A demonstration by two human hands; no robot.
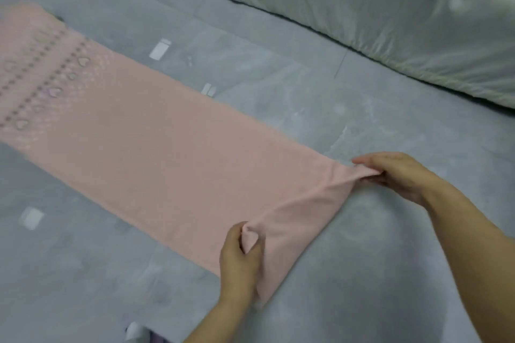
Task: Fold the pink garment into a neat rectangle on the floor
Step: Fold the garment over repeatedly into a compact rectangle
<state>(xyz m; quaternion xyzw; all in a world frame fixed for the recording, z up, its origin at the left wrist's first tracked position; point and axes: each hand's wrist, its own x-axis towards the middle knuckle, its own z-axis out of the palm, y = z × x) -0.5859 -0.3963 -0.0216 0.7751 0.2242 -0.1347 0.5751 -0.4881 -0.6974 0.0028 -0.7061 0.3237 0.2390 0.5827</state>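
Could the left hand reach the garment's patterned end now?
Probably not yet: the left hand pinches the near corner, and the patterned end lies the garment's whole length away, though nothing blocks it.

soft matt pink garment (pixel 156 145), glossy floor (pixel 362 108)

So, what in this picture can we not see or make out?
Head view:
1. The pink garment: far end cut off by the left frame edge.
2. Its near corners: hidden inside the left hand and right hand.
3. A pale object at the bottom edge: cut off, unidentifiable.
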